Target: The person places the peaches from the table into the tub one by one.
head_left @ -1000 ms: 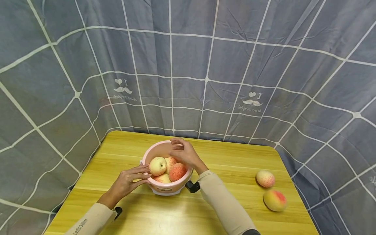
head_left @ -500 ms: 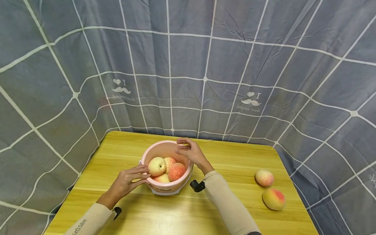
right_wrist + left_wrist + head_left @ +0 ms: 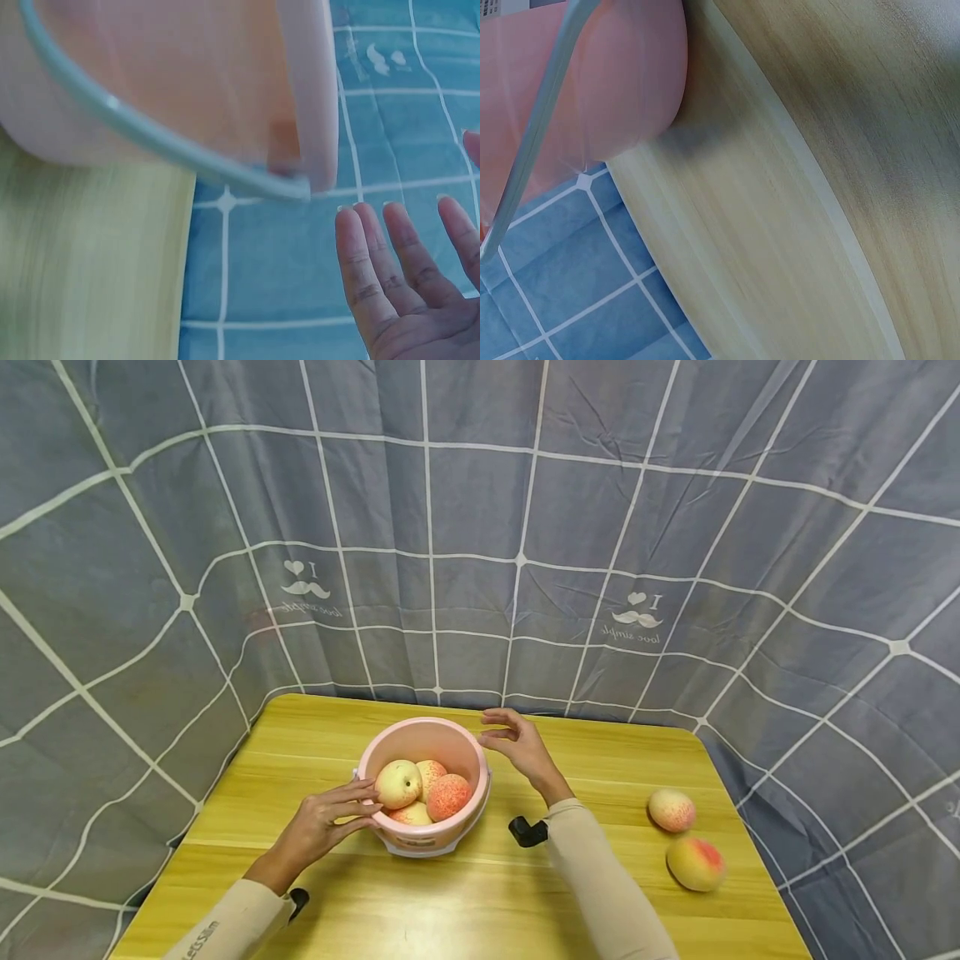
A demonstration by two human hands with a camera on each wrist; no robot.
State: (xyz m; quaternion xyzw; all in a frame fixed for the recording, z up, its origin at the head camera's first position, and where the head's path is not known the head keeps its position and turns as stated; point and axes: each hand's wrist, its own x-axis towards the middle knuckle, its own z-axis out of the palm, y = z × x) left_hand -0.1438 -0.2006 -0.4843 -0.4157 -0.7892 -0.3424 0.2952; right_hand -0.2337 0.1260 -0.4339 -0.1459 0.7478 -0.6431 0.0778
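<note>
Several peaches, among them a pale yellow peach and a redder peach, lie inside a pink bucket. My left hand is at the bucket's left side, its nearly straight fingers touching the rim beside the pale peach. That hand cannot be seen in the left wrist view, where the bucket wall and its grey handle show. My right hand is just right of the rim, apart from it and holding nothing. Its spread fingers appear in the right wrist view near the bucket.
Two more peaches lie on the right part of the table: a smaller pale one and a yellow-red one. The wooden table meets a grey-blue curtain with white lines at its back and sides.
My right hand has moved out of the bucket, over the rim and off to the right. My left hand stays at the left rim. The peaches keep their places.
</note>
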